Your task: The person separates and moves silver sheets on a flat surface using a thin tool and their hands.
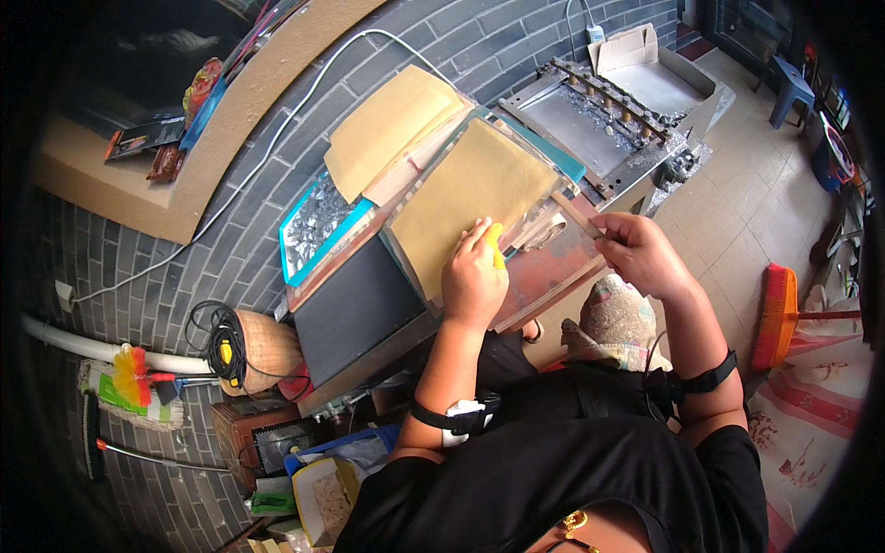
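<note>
My left hand point(477, 276) lies on the near edge of a tan paper sheet point(477, 186), with a yellow cover on one finger. That sheet rests on a stack on the workbench. My right hand point(639, 252) grips the end of a thin flat wooden stick point(577, 214), whose far end meets the right corner of the sheet. More tan sheets point(394, 128) lie behind to the left, beside a blue-rimmed tray point(321, 225) of silvery foil pieces. A rolled brownish material point(544, 233) sits just right of the stack. Whether my left fingers pinch anything cannot be seen.
A metal frame device point(588, 124) with foil scraps stands at the back right, near an open cardboard box point(653, 76). A black panel point(363, 311) covers the bench's left part. A woven basket point(266, 349) with coiled cable stands left. An orange broom point(774, 318) is at right.
</note>
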The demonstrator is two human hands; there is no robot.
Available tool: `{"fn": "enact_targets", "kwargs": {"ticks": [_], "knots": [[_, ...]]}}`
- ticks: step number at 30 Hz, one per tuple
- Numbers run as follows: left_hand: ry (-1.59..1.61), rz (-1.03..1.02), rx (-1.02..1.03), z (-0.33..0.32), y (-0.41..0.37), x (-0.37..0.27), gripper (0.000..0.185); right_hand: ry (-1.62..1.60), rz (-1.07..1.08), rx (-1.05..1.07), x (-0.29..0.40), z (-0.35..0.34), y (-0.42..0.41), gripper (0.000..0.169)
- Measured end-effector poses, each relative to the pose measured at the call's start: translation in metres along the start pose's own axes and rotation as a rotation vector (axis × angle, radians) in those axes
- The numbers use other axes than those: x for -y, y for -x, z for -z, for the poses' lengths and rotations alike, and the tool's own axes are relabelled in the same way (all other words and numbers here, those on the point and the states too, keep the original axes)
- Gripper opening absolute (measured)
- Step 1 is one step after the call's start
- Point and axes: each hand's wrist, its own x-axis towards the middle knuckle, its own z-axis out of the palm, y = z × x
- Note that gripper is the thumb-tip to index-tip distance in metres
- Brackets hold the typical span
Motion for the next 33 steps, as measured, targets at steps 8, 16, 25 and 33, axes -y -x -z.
{"fn": "enact_targets", "kwargs": {"ticks": [8, 16, 25, 33], "knots": [[0.006, 0.008, 0.008, 0.003, 0.000, -0.001, 0.023, 0.021, 0.025, -0.010, 0.000, 0.001, -0.001, 0.031], [1.140, 0.488, 0.026, 0.006, -0.080, 0.040, 0.042, 0.080, 0.033, -0.028, 0.011, 0.000, 0.000, 0.030], [1.291, 0.945, 0.029, -0.005, -0.093, 0.070, 0.027, 0.233, 0.338, 0.045, 0.025, -0.010, 0.039, 0.023], [1.321, 0.895, -0.107, 0.012, -0.064, 0.101, 0.010, 0.188, 0.241, 0.324, 0.024, 0.028, 0.055, 0.030]]}}
